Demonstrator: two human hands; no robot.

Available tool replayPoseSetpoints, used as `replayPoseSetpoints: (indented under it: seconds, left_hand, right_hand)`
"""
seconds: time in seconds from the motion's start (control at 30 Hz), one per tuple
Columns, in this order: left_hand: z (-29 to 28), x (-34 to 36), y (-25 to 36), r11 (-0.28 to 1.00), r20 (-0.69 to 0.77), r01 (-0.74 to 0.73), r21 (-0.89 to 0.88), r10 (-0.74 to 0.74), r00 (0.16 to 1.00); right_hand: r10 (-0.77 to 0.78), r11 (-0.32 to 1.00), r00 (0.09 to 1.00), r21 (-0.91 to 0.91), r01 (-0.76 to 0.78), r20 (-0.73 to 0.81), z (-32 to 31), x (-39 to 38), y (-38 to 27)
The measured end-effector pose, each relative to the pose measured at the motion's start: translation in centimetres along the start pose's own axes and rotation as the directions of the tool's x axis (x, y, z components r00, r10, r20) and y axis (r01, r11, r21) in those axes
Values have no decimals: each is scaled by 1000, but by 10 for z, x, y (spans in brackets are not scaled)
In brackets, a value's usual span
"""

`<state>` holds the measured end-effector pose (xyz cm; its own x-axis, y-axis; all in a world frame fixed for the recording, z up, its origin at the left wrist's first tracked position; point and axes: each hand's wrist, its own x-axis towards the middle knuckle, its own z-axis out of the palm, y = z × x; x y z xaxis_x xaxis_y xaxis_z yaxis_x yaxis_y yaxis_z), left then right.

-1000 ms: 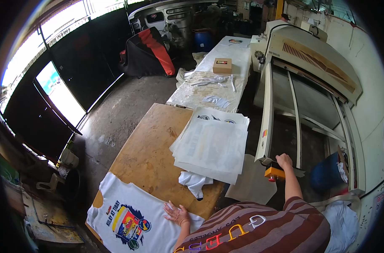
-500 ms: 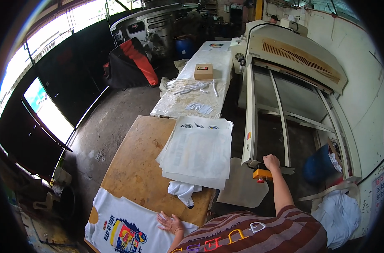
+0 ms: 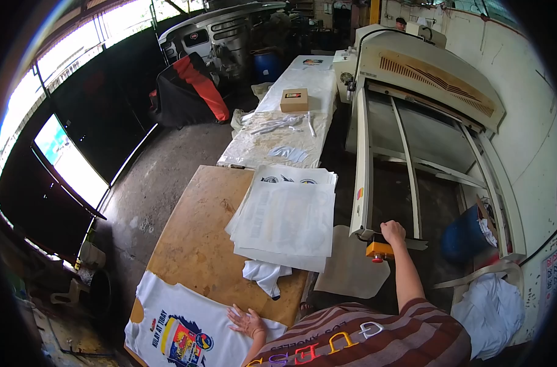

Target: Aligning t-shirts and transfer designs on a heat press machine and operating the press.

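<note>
With fingers spread, my left hand (image 3: pixel 246 321) lies flat on a white printed T-shirt (image 3: pixel 220 318) at the near left corner of the wooden table (image 3: pixel 193 214). The shirt carries a colourful print on its chest. My right arm reaches forward to a large cream heat press (image 3: pixel 431 67). There my right hand (image 3: pixel 393 232) is closed on the front bar (image 3: pixel 416 244) of its frame, just behind a yellow control box (image 3: pixel 378 251) with a red button. What the fingertips touch is hidden. Between the hands, a stack of printed transfer sheets (image 3: pixel 284 223) lies on the table.
A bunched white cloth (image 3: pixel 266 276) pokes out below the sheets. Farther off, a covered white table (image 3: pixel 278 137) holds a cardboard box (image 3: pixel 294 100). To the right stand a blue drum (image 3: pixel 462 235) and a chair with white fabric (image 3: pixel 489 312). Another person (image 3: pixel 401 23) is behind the press.
My view has shifted slightly. Both hands keep their places, the left on the shirt and the right at the press's front bar.
</note>
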<state>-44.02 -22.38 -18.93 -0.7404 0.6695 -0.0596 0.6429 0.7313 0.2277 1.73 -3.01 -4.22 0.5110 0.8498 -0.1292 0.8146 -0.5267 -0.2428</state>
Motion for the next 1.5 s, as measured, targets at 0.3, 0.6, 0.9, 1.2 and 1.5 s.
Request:
replayPoseSetpoints:
  seconds: [0.3,0.6,0.9,1.2,1.5]
  left_hand:
    - [5,3,-3,1000,-39,-5,6,5,999]
    - [5,4,-3,1000,-14,20,24,-20,1000]
    - [1,5,-1,999,-26,17,46,-16,1000]
    - [15,6,-2,999,-40,51,10,-51,998]
    - [30,12,-14,988,-474,-1,155,75,877]
  right_hand:
    - [18,1000,998,8,-18,60,-6,-2,-7]
    - [32,999,998,-10,-32,53,-8,-3,-9]
    - [51,998,996,-35,-48,69,-7,-1,-13]
    - [42,999,999,-10,-42,10,-2,7,-9]
    - [31,999,999,-44,-32,-11,-1,-2,-10]
